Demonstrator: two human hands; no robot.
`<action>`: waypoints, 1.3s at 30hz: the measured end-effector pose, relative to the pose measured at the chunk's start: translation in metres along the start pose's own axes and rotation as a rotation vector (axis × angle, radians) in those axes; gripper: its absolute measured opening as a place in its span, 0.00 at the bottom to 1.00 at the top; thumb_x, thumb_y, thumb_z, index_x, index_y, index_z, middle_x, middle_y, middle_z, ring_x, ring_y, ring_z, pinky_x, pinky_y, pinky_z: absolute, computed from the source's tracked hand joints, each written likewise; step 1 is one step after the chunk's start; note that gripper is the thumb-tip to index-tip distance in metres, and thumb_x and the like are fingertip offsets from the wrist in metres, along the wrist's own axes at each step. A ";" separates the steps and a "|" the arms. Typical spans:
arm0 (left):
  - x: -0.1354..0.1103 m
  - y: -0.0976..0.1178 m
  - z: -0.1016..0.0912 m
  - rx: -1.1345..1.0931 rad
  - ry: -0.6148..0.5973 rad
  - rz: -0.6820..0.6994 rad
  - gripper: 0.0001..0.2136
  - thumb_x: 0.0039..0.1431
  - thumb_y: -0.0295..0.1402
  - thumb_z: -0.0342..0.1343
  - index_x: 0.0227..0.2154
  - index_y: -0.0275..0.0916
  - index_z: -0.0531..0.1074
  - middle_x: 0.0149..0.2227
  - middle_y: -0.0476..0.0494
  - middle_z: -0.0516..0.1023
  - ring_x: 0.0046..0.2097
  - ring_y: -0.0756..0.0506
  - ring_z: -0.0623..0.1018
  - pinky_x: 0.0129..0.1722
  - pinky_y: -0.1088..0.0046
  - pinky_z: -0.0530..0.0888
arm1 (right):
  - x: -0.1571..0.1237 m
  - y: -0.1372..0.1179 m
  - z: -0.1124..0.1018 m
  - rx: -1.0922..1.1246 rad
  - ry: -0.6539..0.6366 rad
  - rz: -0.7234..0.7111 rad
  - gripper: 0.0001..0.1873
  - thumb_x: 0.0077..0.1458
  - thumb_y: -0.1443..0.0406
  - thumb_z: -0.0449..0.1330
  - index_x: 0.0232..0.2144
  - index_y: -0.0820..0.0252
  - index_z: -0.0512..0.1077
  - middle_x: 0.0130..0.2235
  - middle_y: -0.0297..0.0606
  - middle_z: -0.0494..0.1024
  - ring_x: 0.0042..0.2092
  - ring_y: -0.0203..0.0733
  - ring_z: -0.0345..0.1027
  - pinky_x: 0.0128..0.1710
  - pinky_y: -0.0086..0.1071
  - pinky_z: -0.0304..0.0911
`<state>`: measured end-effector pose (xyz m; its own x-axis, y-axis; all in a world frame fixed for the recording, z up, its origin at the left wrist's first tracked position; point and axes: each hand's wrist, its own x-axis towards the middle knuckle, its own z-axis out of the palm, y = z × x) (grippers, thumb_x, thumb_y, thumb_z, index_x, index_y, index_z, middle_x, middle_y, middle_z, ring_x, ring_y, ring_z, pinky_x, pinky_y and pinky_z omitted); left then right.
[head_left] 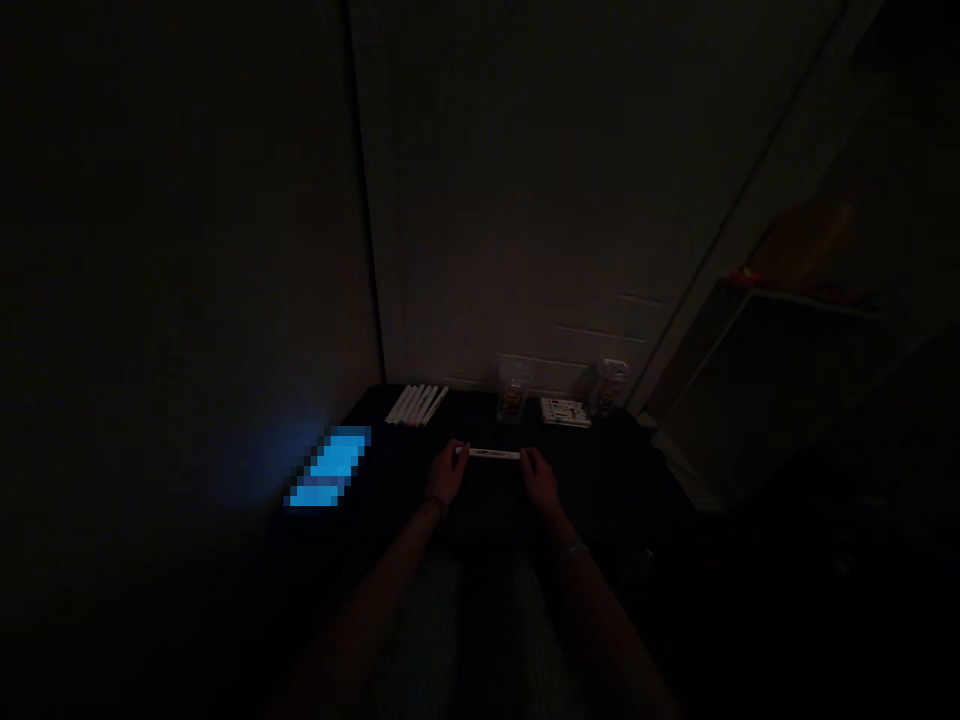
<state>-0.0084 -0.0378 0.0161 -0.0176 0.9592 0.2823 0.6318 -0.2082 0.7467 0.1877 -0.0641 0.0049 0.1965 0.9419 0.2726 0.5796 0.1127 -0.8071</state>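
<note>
A slim white marker (493,454) with dark print lies level between my two hands above the dark table. My left hand (448,471) pinches its left end, and my right hand (539,477) pinches its right end. Behind my left hand, several similar white markers (416,405) lie side by side in a slanted row. Past my right hand sits a flat stack of white, printed items (565,412), too dim to name exactly.
Two clear containers with coloured labels stand along the back: one upright container (513,395) and another container (609,388) to its right. A glowing, pixelated screen (330,470) lies at the left edge of the dark table (615,480). A pale wall rises behind; a shelf unit (750,350) stands right.
</note>
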 end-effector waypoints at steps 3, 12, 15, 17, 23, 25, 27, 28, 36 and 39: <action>0.000 0.000 -0.001 0.003 0.011 0.021 0.16 0.55 0.44 0.37 0.36 0.41 0.65 0.31 0.49 0.72 0.31 0.51 0.70 0.30 0.79 0.63 | -0.001 0.000 0.000 0.007 0.009 -0.026 0.15 0.53 0.55 0.43 0.38 0.50 0.64 0.35 0.30 0.71 0.36 0.35 0.64 0.36 0.27 0.56; -0.002 0.003 0.004 0.036 -0.012 0.000 0.14 0.55 0.43 0.39 0.35 0.43 0.65 0.32 0.49 0.72 0.34 0.51 0.71 0.30 0.78 0.62 | -0.003 -0.005 -0.002 -0.023 0.018 -0.016 0.16 0.52 0.54 0.44 0.39 0.52 0.63 0.35 0.31 0.70 0.36 0.35 0.64 0.35 0.27 0.57; -0.003 0.006 0.002 0.038 -0.028 0.017 0.13 0.55 0.42 0.39 0.35 0.43 0.65 0.34 0.49 0.72 0.35 0.51 0.71 0.32 0.78 0.63 | -0.004 -0.007 -0.002 -0.021 0.017 -0.022 0.17 0.50 0.54 0.47 0.40 0.52 0.63 0.36 0.31 0.70 0.35 0.35 0.64 0.34 0.27 0.58; -0.004 0.008 0.001 0.057 -0.033 0.011 0.12 0.55 0.41 0.39 0.35 0.43 0.65 0.35 0.48 0.72 0.36 0.50 0.71 0.34 0.77 0.63 | -0.004 -0.008 -0.002 -0.015 0.015 -0.029 0.17 0.49 0.53 0.48 0.41 0.51 0.62 0.36 0.31 0.70 0.36 0.35 0.64 0.34 0.27 0.58; -0.002 0.008 0.003 0.123 -0.017 0.030 0.13 0.56 0.41 0.38 0.35 0.42 0.64 0.38 0.47 0.71 0.39 0.50 0.70 0.36 0.77 0.63 | -0.003 -0.008 0.001 -0.010 0.011 -0.019 0.18 0.48 0.55 0.50 0.41 0.51 0.62 0.38 0.31 0.70 0.37 0.35 0.64 0.35 0.28 0.58; -0.002 0.006 0.004 0.140 -0.014 0.034 0.14 0.56 0.42 0.37 0.35 0.42 0.64 0.37 0.48 0.71 0.37 0.51 0.70 0.34 0.77 0.62 | -0.003 -0.007 0.001 -0.018 0.008 -0.010 0.17 0.48 0.55 0.49 0.41 0.51 0.62 0.37 0.31 0.70 0.37 0.35 0.64 0.35 0.28 0.58; -0.001 0.004 0.005 0.153 -0.017 0.045 0.14 0.56 0.42 0.36 0.34 0.42 0.64 0.36 0.48 0.71 0.36 0.51 0.70 0.33 0.78 0.62 | -0.003 -0.007 0.001 -0.025 0.007 -0.002 0.17 0.48 0.54 0.49 0.41 0.51 0.63 0.37 0.32 0.70 0.37 0.36 0.64 0.35 0.28 0.58; -0.001 0.004 0.005 0.161 -0.018 0.050 0.14 0.56 0.42 0.36 0.33 0.42 0.64 0.35 0.48 0.71 0.36 0.51 0.70 0.32 0.78 0.62 | -0.003 -0.007 0.001 -0.025 0.011 -0.003 0.17 0.48 0.54 0.49 0.41 0.51 0.63 0.37 0.32 0.70 0.37 0.36 0.64 0.35 0.28 0.58; -0.005 0.011 -0.001 0.208 -0.058 0.031 0.13 0.55 0.44 0.38 0.31 0.42 0.62 0.33 0.49 0.71 0.34 0.52 0.70 0.30 0.78 0.60 | -0.003 -0.005 0.002 -0.029 0.044 -0.012 0.16 0.49 0.54 0.49 0.39 0.52 0.65 0.35 0.32 0.71 0.36 0.36 0.65 0.34 0.27 0.58; -0.006 0.012 0.000 0.186 -0.052 0.045 0.13 0.54 0.44 0.40 0.32 0.42 0.62 0.35 0.49 0.70 0.35 0.51 0.70 0.31 0.78 0.61 | -0.001 -0.002 0.002 -0.040 0.052 -0.014 0.15 0.52 0.56 0.46 0.38 0.52 0.65 0.34 0.33 0.72 0.36 0.36 0.65 0.34 0.28 0.58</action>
<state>-0.0011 -0.0463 0.0234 0.0507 0.9592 0.2780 0.7631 -0.2168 0.6088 0.1843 -0.0650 0.0054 0.2285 0.9224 0.3114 0.6137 0.1118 -0.7816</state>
